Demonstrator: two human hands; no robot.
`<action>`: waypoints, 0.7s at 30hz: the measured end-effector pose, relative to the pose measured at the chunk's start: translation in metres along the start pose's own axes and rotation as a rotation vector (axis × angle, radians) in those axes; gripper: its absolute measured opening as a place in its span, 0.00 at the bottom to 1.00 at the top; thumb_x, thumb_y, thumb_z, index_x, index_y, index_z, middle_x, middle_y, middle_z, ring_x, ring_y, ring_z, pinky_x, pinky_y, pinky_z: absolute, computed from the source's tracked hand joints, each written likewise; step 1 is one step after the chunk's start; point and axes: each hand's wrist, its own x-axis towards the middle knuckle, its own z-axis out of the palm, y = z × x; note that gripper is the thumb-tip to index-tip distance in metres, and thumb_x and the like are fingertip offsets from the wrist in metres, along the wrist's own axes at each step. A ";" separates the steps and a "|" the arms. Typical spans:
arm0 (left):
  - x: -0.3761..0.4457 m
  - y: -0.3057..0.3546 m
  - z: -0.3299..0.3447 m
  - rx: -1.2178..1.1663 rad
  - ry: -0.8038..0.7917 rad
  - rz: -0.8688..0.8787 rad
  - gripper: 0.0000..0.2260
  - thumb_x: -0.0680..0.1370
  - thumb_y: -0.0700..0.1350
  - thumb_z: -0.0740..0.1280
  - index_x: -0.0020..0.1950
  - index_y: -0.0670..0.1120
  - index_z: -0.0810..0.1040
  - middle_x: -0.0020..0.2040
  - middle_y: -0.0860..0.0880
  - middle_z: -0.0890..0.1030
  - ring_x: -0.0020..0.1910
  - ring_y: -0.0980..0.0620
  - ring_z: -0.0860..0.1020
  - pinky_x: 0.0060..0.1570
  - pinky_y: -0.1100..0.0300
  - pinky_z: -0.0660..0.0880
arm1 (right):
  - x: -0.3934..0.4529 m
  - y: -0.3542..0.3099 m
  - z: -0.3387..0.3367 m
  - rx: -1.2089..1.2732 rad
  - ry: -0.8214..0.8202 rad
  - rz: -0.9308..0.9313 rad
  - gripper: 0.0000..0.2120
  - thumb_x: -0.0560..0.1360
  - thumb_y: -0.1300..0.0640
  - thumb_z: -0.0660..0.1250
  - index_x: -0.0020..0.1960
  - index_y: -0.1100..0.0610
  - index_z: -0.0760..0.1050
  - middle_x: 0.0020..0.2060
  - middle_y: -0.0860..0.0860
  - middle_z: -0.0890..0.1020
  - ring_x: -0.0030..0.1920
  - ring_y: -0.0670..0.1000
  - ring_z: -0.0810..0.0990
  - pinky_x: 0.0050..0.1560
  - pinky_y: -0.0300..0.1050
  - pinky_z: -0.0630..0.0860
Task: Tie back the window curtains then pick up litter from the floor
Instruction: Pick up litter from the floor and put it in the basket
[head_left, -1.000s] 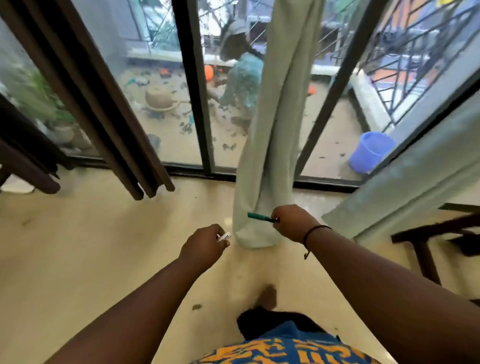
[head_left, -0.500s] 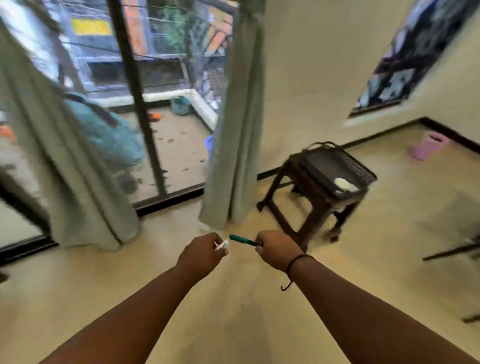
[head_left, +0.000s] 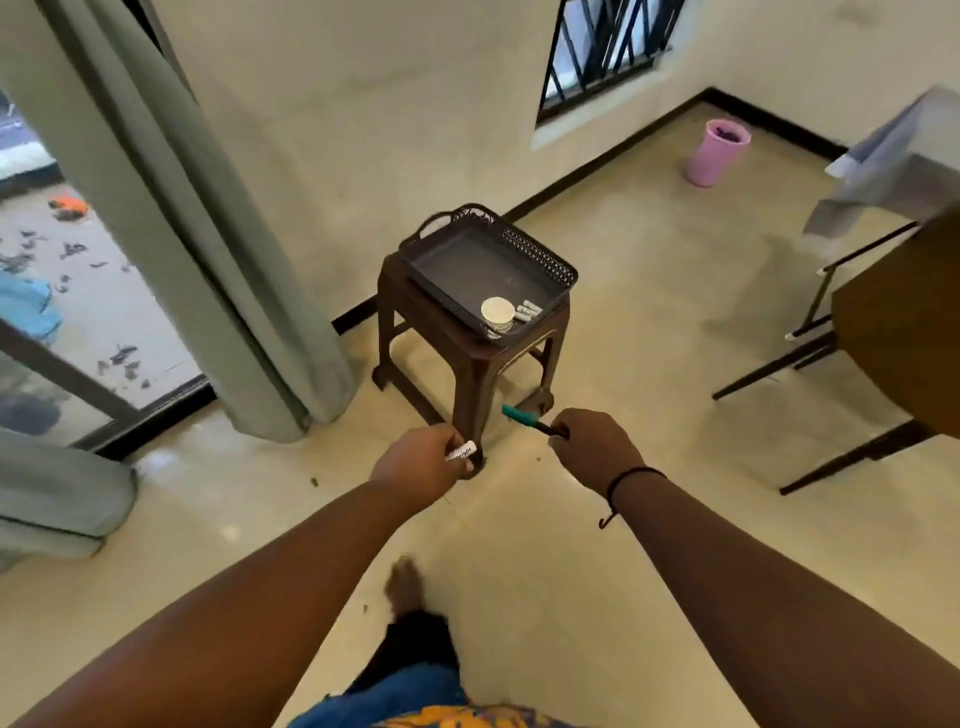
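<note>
While my left hand (head_left: 415, 465) pinches a light white scrap (head_left: 461, 450), my right hand's (head_left: 592, 448) fingers (head_left: 562, 432) grip a stiff green pen (head_left: 524, 418) by its end.

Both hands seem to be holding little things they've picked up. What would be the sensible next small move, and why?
Probably carry both hands forward over the tray on the stool and drop the items in. The left hand grips a small white item, the right hand a green-capped pen, and the tray just ahead already holds a paper cup and similar small bits.
</note>
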 end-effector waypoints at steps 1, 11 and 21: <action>0.019 -0.001 0.000 0.022 -0.009 -0.008 0.07 0.72 0.52 0.70 0.48 0.53 0.77 0.42 0.53 0.80 0.40 0.54 0.77 0.40 0.56 0.76 | 0.016 0.006 0.002 0.010 -0.009 0.018 0.10 0.76 0.56 0.62 0.54 0.56 0.78 0.48 0.55 0.81 0.49 0.56 0.78 0.41 0.42 0.69; 0.204 0.006 -0.039 0.102 -0.106 0.016 0.07 0.74 0.50 0.69 0.48 0.48 0.76 0.44 0.50 0.79 0.44 0.49 0.77 0.41 0.59 0.69 | 0.160 0.021 -0.019 -0.074 -0.080 0.076 0.10 0.76 0.54 0.62 0.55 0.54 0.78 0.48 0.52 0.77 0.48 0.53 0.76 0.42 0.41 0.69; 0.328 0.013 -0.072 0.030 -0.118 -0.041 0.05 0.74 0.47 0.70 0.44 0.48 0.75 0.41 0.48 0.79 0.41 0.49 0.76 0.39 0.58 0.68 | 0.278 0.010 -0.031 0.009 -0.019 0.045 0.10 0.74 0.55 0.64 0.51 0.53 0.81 0.44 0.54 0.81 0.47 0.56 0.77 0.42 0.45 0.72</action>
